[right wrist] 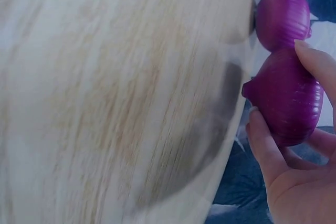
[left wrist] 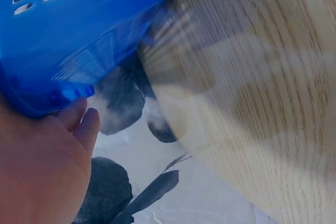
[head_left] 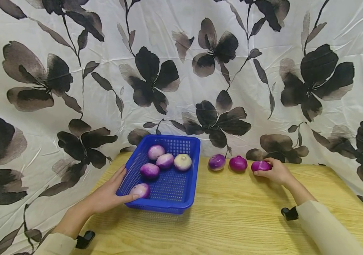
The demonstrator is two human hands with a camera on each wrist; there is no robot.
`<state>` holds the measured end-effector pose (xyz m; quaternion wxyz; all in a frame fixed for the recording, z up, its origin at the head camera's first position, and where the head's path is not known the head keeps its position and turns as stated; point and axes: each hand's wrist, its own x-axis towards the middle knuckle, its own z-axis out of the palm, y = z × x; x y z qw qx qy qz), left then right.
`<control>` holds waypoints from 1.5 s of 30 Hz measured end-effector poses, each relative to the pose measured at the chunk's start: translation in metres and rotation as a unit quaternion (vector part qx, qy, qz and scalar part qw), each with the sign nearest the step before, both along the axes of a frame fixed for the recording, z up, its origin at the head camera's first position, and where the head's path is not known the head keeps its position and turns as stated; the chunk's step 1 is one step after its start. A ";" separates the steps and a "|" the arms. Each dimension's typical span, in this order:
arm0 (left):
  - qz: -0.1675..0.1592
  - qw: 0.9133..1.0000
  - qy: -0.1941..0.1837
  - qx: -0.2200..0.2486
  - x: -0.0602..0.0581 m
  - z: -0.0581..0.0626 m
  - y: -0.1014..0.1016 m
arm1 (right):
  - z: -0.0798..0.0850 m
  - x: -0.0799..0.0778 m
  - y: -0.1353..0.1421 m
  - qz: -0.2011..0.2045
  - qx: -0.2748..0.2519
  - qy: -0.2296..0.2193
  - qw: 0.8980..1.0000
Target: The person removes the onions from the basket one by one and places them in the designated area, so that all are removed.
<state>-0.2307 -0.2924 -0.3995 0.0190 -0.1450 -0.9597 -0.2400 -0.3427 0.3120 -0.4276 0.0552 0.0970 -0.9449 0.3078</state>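
Observation:
My left hand [head_left: 109, 191] grips the near-left corner of a blue plastic basket [head_left: 188, 203], thumb over the rim and fingers along the outer side. In the left wrist view, fingertips [left wrist: 90, 124] show beneath the basket's rim [left wrist: 31, 109]. Several purple and whitish onions [head_left: 150, 171] lie inside; one peeled pale onion [head_left: 182, 162] sits at the right. At the table's far side, my right hand [head_left: 277, 171] holds a purple onion [right wrist: 286, 98] between thumb and fingers. Left of it are another purple onion [head_left: 238, 163] and a third, paler-bottomed onion [head_left: 216, 162], in a row.
The light wooden table [head_left: 232, 216] reaches back to a white cloth [head_left: 175, 117] with dark flower prints, which hangs behind and at the sides. Black wrist mounts [head_left: 289, 214] sit by both cream sleeves [head_left: 325, 226].

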 end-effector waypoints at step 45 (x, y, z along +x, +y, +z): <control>-0.001 1.000 0.001 0.002 0.001 0.001 0.000 | -0.010 -0.011 0.002 -0.024 -0.050 -0.052 0.997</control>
